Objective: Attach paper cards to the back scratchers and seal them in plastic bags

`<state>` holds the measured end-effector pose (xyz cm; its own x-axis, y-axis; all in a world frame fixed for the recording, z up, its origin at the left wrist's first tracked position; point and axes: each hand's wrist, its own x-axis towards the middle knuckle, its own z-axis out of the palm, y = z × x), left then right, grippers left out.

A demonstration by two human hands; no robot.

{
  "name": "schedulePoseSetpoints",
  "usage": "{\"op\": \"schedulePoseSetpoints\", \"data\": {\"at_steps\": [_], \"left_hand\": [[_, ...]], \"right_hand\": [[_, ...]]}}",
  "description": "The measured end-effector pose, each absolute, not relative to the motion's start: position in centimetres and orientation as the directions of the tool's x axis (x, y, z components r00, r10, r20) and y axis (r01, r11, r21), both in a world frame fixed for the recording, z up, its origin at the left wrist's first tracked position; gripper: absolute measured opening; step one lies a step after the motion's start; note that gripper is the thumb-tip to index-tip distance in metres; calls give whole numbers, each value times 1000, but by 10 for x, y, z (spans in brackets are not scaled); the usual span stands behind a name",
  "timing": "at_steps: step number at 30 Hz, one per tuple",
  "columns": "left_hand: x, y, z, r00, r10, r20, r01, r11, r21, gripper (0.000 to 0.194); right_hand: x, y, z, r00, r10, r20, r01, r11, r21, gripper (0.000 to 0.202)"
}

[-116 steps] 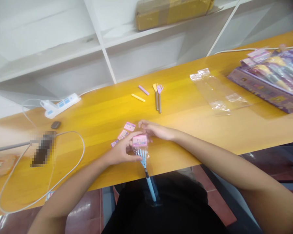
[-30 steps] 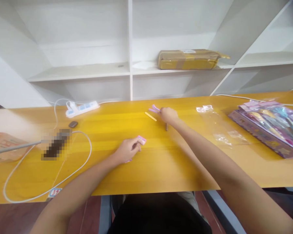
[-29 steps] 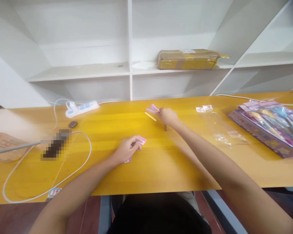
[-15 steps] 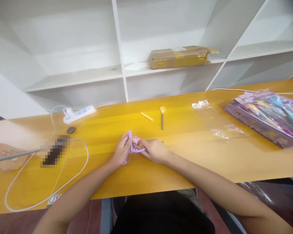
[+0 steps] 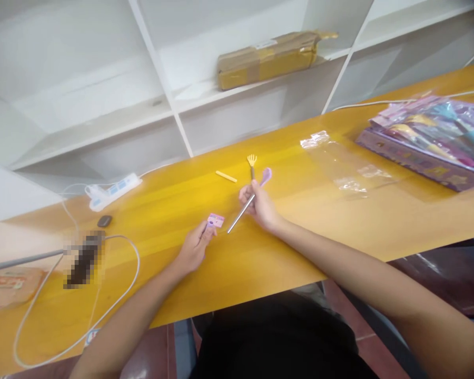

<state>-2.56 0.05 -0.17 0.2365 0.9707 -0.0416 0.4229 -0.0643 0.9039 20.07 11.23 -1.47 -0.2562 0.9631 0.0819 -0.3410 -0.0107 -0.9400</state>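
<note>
My left hand (image 5: 194, 246), fingers closed, grips a short purple tube (image 5: 210, 223) together with a small pink printed card (image 5: 217, 218). The tube points nearly end-on, so most of it is hidden. In my right hand (image 5: 259, 206) is a back scratcher with a silver metal rod (image 5: 237, 218) and a purple head (image 5: 266, 176). Its bare rod end slants down towards my left hand, apart from the tube. Just beyond my right hand lies a second back scratcher (image 5: 252, 160) with a yellow claw, its shaft partly covered by my fingers. A yellow stick (image 5: 226, 176) lies to its left.
A power strip (image 5: 114, 191), a small black object (image 5: 105, 221) and a white cable (image 5: 136, 273) lie left. To the right are clear plastic wrapping (image 5: 335, 163) and a purple box (image 5: 414, 160) of packaged items. A taped parcel (image 5: 266, 60) sits on the shelf.
My hands have moved apart. My right hand now holds the purple-headed back scratcher by its rod, further up and right; the tube and card stay in my left. The view has tilted.
</note>
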Motion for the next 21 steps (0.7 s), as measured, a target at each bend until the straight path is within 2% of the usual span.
{"op": "schedulePoseSetpoints", "data": {"at_steps": [4,9,16,21], "left_hand": [[-23,-2,2,281,959,-35,496,-114,861,47],[-19,-2,5,315,949,-34,547,-152,823,49],[-18,0,4,295,953,-71,566,-114,816,47],[-19,1,2,273,957,-99,587,-84,805,46]], "right_hand": [[199,111,-16,-379,925,25,-471,-170,-865,69],[201,109,-17,-466,884,37,-531,-245,-811,60],[200,107,-14,-468,882,65,-521,-215,-826,60],[200,108,-14,-370,925,88,-513,-124,-849,61]]}}
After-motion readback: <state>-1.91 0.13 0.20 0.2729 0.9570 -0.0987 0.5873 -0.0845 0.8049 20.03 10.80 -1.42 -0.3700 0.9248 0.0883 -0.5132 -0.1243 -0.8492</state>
